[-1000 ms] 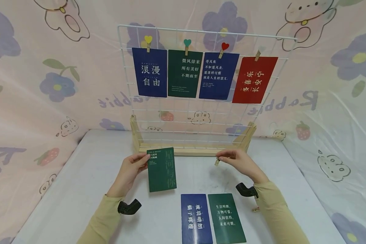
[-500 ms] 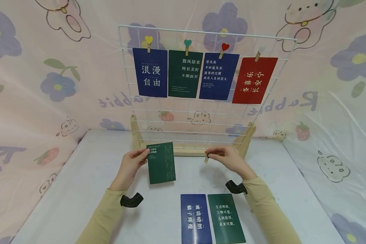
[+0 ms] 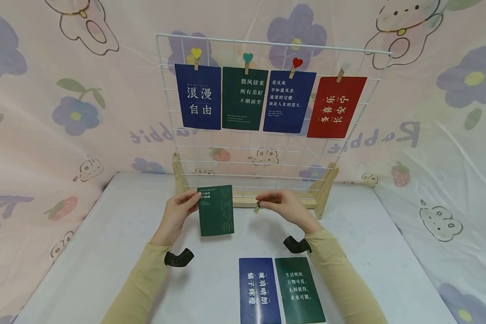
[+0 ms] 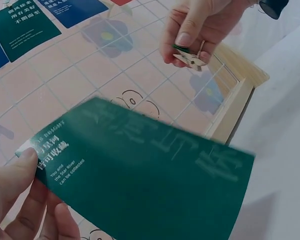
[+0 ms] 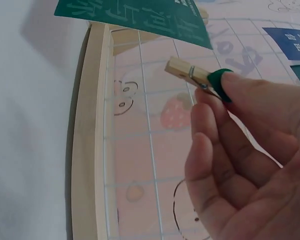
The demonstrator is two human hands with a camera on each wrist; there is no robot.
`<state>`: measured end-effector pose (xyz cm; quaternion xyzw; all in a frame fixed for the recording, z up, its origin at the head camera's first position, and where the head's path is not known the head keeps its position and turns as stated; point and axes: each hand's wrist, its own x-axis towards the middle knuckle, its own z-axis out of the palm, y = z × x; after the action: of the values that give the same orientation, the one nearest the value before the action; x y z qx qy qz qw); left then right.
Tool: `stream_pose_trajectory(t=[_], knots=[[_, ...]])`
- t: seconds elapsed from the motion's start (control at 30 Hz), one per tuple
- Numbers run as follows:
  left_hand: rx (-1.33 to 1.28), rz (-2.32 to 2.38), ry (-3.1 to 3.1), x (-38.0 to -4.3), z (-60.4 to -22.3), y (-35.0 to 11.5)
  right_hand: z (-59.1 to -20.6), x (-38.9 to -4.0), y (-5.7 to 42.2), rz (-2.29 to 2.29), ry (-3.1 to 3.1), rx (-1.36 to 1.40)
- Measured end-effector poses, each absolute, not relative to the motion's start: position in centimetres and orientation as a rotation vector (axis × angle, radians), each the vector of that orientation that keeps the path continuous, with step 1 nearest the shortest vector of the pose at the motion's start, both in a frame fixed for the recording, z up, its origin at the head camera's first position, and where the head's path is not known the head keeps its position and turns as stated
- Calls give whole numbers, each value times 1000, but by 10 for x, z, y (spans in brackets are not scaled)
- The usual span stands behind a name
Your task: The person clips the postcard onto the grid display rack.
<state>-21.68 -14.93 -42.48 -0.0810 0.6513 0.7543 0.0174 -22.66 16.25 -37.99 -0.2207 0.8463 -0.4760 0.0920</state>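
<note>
My left hand (image 3: 177,217) pinches a green card (image 3: 216,211) by its upper left corner, thumb on the printed face. The card is held up in front of the rack's wooden base, and pale characters run down its right side. Between thumb and fingers of my right hand (image 3: 288,208) is a small wooden clothespin (image 5: 187,71) with a dark green ornament at its pinched end. Its free end points toward the card, with a gap between the two in the head view. Behind both hands stands a white wire grid rack (image 3: 249,154).
Clipped along the grid's upper part hang a blue card (image 3: 198,118), a green card (image 3: 243,118), another blue card (image 3: 285,121) and a red card (image 3: 348,96). A blue card (image 3: 256,310) and a green card (image 3: 301,310) lie on the white table (image 3: 89,252) in front.
My right hand has moved left with the clothespin, closing much of the distance to the green card. My left hand has raised the card somewhat.
</note>
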Motion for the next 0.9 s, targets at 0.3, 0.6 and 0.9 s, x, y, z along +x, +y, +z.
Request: stream_pose_trajectory(t=[0.3,0.6,0.9], knots=[[-188,2357,2062,-228,-422,-148,-397,-251,153,-1500,2452,-652],[-195,2362,2108,-237,-410,-143,-386,-262,142,-1567,2463,-685],[-141,2378,2143,-244,-403,-140,-371,-270,132,-1644,2484,-733]])
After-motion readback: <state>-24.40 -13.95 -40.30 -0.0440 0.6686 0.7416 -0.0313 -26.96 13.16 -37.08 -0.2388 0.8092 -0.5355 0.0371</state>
